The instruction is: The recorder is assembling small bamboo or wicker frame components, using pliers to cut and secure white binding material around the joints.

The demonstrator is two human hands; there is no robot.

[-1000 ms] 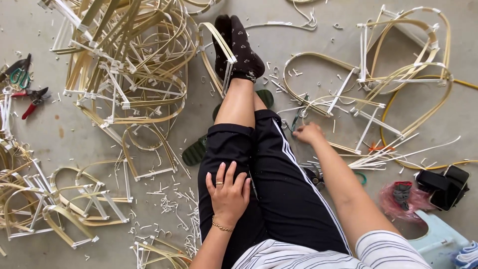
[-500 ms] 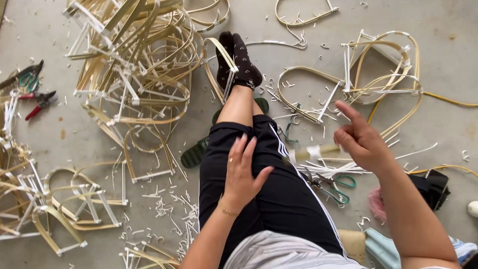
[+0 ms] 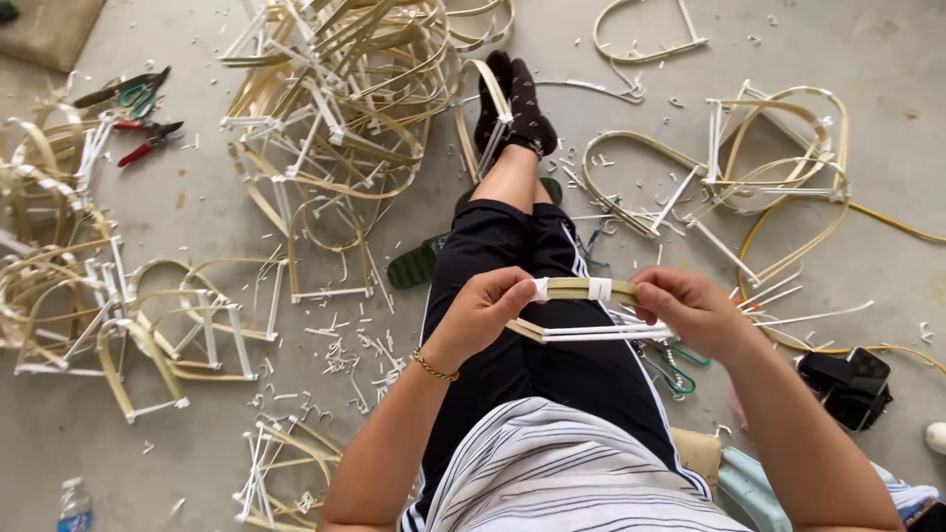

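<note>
- The concrete floor (image 3: 867,39) fills my view, and I sit on it with my legs in black trousers (image 3: 532,325) stretched out ahead.
- The big heap of bent cane frames (image 3: 335,108) lies ahead to my left, well apart from my hands; a smaller cluster of frames (image 3: 749,167) lies ahead to my right.
- More finished frames (image 3: 128,315) lie spread on my left, with white offcuts scattered around them.
- Red-handled pliers (image 3: 146,141) and cutters lie far off to the left, out of easy reach; green-handled scissors (image 3: 678,366) sit just beside my right thigh.
- My left hand (image 3: 483,313) is closed on the left end of the cane strip bundle (image 3: 581,307), and my right hand (image 3: 695,310) is closed on its right end, so the bundle hangs level above my lap.
- White tape bands (image 3: 599,289) wrap the upper strip between my hands.
- To handle this well, I judge the strips should stay aligned and flat, with both grips firm near the tape so nothing splays or slips while I work the binding.
</note>
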